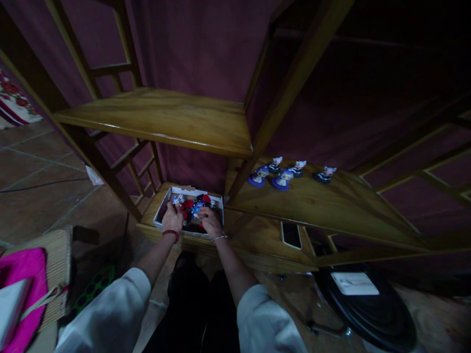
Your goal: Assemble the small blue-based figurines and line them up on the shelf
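Small red, blue, white and black figurines (188, 204): jumbled inside shallow white cardboard box (192, 234), set on low brown wooden shelf (150, 214). Inside box's left end, left hand (172, 218) with curled fingers, near purple-haired figurine (175, 200); cannot tell whether pinching anything. Right hand (210, 221) with fingers bunched at light-blue piece (195, 211); grip likewise unclear. On higher brown wooden shelf (294, 201), to right: five upright figurines (283, 179), two on purple bases, three on black.
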The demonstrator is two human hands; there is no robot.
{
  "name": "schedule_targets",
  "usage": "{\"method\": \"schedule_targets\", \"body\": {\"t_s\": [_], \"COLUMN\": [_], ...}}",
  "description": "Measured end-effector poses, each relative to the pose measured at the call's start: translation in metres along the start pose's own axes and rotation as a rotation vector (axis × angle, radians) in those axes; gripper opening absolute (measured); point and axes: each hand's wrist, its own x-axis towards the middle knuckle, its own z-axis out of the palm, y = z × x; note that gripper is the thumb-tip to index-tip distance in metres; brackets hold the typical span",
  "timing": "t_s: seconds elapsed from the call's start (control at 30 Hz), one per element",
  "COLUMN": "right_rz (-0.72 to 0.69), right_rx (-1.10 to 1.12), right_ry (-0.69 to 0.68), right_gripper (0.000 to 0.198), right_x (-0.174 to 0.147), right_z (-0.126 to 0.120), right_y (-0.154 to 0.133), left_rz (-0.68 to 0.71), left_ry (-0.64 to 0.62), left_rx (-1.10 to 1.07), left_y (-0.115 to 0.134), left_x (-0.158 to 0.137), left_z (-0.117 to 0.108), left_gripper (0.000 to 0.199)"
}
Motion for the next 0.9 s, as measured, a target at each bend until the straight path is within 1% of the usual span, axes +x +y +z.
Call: {"method": "schedule_targets", "body": {"t_s": [0.13,0.27,0.37,0.4,0.5,0.6,0.7,0.9], "right_rz": [0.027,0.039,0.081,0.076,0.002,-0.029,-0.033,0.016], "right_rx": [-0.103,-0.182,-0.317,-0.358,-0.426,-0.447,-0.420,-0.299], "right_ry": [0.056,0.077,0.112,0.123,0.120,0.061,0.026,-0.027], "right_gripper": [0.030,0.036,0.037,0.037,0.033,0.030,0.028,0.035], "right_x": [-0.006,-0.011,-0.015,-0.016,-0.022,-0.027,-0.030,-0.028], "right_z": [-0.004,-0.006,-0.008,-0.008,-0.008,-0.008,-0.009,-0.011], "right_y": [-0.007,-0.018,-0.027,-0.030,-0.036,-0.039,-0.037,-0.029], "left_rz": [0.017,0.029,0.026,0.032,0.071,0.130,0.213,0.359], "left_ry": [-0.036,-0.054,-0.063,-0.069,-0.100,-0.143,-0.207,-0.383], "left_rx": [0.026,0.039,0.043,0.039,0.020,0.003,-0.028,-0.090], "left_y": [0.001,0.001,0.001,0.001,0.000,-0.003,-0.007,-0.014], "left_x": [-0.001,-0.001,-0.002,-0.001,-0.001,0.000,0.003,0.002], "left_z": [-0.001,-0.002,-0.003,-0.003,-0.005,-0.005,-0.003,-0.003], "left_gripper": [0.032,0.034,0.036,0.037,0.040,0.042,0.043,0.034]}}
